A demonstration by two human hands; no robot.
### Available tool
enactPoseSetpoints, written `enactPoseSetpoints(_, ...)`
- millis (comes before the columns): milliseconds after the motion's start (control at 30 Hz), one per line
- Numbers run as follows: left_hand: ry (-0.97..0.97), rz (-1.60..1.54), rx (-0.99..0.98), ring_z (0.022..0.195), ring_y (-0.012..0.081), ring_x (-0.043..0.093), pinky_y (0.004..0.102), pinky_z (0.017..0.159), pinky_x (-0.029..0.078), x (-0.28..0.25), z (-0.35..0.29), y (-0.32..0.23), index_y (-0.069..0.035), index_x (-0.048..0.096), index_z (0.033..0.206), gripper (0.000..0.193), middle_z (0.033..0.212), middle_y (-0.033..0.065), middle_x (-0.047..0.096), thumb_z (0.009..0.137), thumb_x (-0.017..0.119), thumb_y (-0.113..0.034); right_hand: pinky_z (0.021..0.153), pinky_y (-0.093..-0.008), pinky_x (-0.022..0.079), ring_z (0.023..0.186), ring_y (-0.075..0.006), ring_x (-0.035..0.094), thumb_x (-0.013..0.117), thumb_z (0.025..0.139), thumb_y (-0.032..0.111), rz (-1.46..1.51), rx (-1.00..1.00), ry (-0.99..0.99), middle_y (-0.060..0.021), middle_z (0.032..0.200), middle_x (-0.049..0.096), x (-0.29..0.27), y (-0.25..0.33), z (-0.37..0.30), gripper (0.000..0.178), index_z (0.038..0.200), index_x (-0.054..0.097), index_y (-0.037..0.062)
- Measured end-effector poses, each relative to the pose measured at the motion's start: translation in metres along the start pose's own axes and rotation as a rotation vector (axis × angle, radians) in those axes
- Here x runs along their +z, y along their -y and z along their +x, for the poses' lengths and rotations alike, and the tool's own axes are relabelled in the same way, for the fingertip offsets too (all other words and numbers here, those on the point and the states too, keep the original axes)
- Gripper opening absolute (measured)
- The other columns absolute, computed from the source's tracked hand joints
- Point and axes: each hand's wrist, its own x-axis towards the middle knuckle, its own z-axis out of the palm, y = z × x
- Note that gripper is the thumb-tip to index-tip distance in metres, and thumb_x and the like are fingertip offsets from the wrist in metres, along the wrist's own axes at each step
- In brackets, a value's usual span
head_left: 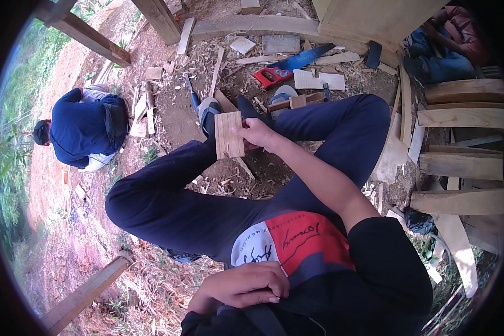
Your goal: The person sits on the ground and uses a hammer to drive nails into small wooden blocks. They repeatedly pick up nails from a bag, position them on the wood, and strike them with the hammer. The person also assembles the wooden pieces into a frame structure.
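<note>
Right grip (253, 134) pinches the rectangular wooden block (228, 137) at its right edge, above the ground (179, 120). Left grip (251, 285) lies curled at the shirt (319, 241); contents cannot be determined. Caution: a loosened one-edge pinch could drop the block.

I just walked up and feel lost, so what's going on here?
A seated person's right hand holds a flat, rectangular, light-brown wooden block. The left hand is curled in front of the dark shirt with a red and white print; whether it holds anything is unclear. Farther ahead, a handsaw with a red handle and blue blade lies on the ground among pale wood scraps. Off to the left, another person in a blue top is bent over.
</note>
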Motion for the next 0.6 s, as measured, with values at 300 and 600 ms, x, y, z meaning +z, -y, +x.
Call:
enactPoseSetpoints(300,-0.894,-0.267,0.16,0.07,0.0115,0.063,0.0229,0.064,0.051,-0.107,0.022,-0.006,0.0,0.06,0.107,0.017,0.087,0.0109,0.068,0.09,0.064,-0.001,0.101,-0.0415,0.045,0.124,-0.031,0.056,0.049,0.092,0.053,-0.674,0.507,-0.47,-0.0179,0.133,0.058,-0.098,-0.017,0.086,0.061,0.127,0.059,0.0053)
enactPoseSetpoints(600,-1.434,0.142,-0.107,0.072,0.0011,0.05,0.0177,0.066,0.039,-0.221,0.067,0.069,-0.006,0.061,0.095,0.012,0.086,-0.0027,0.06,0.096,0.064,-0.018,0.078,-0.0381,0.049,0.088,-0.0257,0.06,0.053,0.091,0.055,0.646,0.86,-0.719,-0.0055,0.102,0.06,-0.126,-0.092,0.17,0.05,0.123,0.051,0.0162)
